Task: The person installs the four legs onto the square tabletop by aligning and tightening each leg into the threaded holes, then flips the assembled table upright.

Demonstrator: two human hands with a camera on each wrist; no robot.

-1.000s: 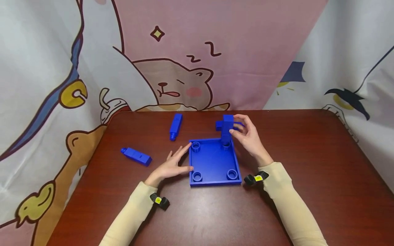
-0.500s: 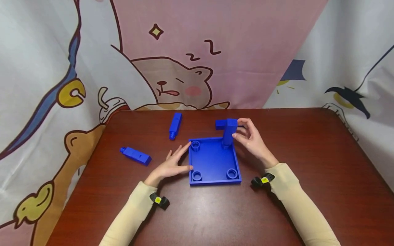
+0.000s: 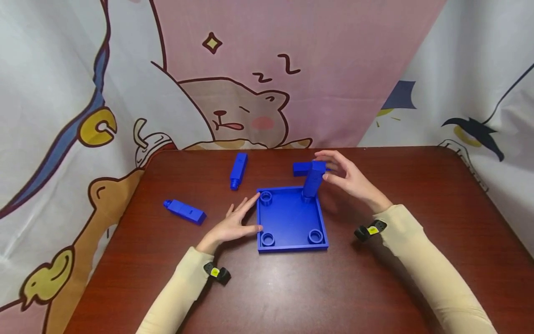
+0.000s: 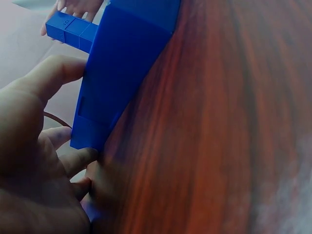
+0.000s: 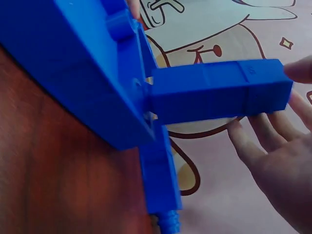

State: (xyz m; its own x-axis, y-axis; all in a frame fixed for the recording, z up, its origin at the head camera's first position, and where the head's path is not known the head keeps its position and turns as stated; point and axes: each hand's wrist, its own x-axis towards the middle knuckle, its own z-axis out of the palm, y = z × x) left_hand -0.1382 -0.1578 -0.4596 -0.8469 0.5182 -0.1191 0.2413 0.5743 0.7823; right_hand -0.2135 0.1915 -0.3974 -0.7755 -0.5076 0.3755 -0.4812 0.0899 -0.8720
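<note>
A blue square panel (image 3: 289,218) with a raised rim and round corner sockets lies in the middle of the table. At its far right socket stands a blue square leg (image 3: 313,182), leaning slightly right. My right hand (image 3: 356,183) holds the leg's upper end; in the right wrist view the thumb touches the end of the leg (image 5: 219,90), with fingers under it. My left hand (image 3: 229,227) rests against the panel's left side, fingers spread, thumb near the front corner and index finger near the far corner. In the left wrist view these fingers touch the panel's side wall (image 4: 117,58).
Three loose blue legs lie on the brown table (image 3: 292,287): one at the left (image 3: 185,212), another behind the panel (image 3: 239,170), and a third (image 3: 301,169) behind the standing leg. A patterned curtain (image 3: 333,69) hangs along the table's far edge.
The standing leg's top has tilted to the right. My right hand and forearm have shifted right, and its fingers have changed position around the leg. My left hand stays on the panel.
</note>
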